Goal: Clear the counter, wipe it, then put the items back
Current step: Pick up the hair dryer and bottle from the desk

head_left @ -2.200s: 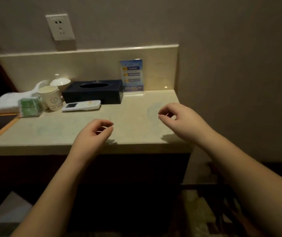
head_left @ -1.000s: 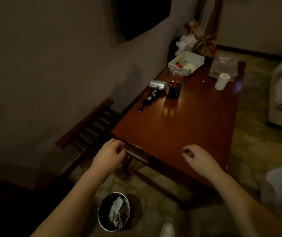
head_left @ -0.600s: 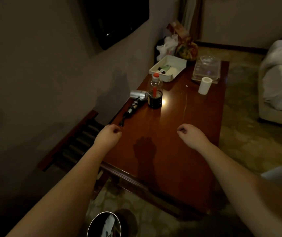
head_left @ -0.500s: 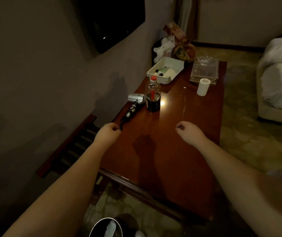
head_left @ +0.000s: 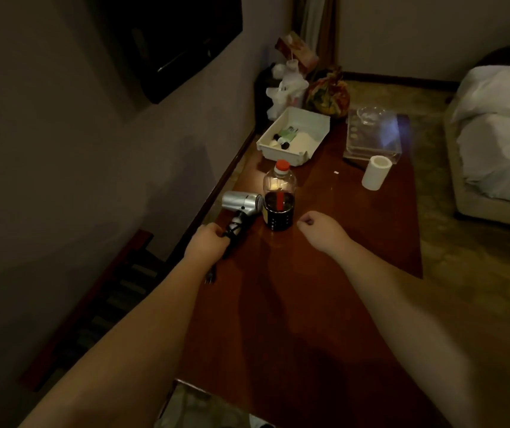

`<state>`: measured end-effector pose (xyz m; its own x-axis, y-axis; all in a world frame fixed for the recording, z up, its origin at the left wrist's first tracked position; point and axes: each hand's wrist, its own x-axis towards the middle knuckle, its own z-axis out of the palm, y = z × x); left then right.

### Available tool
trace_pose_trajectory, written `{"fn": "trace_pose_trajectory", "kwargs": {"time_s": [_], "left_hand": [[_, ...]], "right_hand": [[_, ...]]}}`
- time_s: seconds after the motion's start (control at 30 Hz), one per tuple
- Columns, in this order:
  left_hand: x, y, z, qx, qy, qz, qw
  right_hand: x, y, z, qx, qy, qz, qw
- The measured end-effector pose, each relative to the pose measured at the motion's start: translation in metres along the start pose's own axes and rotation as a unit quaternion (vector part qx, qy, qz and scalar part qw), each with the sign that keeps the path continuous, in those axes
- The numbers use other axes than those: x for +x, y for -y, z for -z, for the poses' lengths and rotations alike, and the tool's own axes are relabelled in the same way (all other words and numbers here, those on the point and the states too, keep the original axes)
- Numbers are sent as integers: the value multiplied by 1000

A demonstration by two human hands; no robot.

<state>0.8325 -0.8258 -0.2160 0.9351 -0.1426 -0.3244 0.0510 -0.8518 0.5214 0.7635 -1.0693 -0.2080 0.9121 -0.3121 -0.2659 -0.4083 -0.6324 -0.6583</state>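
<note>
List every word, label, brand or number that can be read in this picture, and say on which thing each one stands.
None can be read.
Cola bottle: its red label strip is too blurred and dim to read.
Small bottles in the white tray: any print on them is too small to read.
Hair dryer, paper roll and clear tray: no writing shows.

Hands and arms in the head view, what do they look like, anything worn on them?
Both forearms are bare up to the frame edge, with no sleeves showing. The left hand and right hand show no gloves, watch, or rings visible in this dim light.
</note>
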Motion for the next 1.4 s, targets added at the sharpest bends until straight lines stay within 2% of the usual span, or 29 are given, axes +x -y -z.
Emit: {"fn": "trace_pose_trajectory", "kwargs": {"time_s": [0.23,0.5,0.63,0.7,1.03,1.2,1.4], "left_hand": [[75,8,-18,19,39,2,999],[111,23,-47,-14,90,15,996],[119,29,-58,-42,89,18,995],[121,27,-60,-64,84,24,994],[124,25,-59,-131,129,106,977],[106,28,-58,-183,143,118,965],[54,34,-44,-300,160,159,927]], "right_hand": [[64,10,-29,45,-53,-6,998],[80,18,-56,150,-118,11,982],[81,27,-65,315,-103,-60,941],[83,30,-69,356,-102,-90,924],[80,37,-58,411,-75,-124,900],[69,38,-54,437,-66,-143,886],[32,25,-53,424,-35,-125,897]]}}
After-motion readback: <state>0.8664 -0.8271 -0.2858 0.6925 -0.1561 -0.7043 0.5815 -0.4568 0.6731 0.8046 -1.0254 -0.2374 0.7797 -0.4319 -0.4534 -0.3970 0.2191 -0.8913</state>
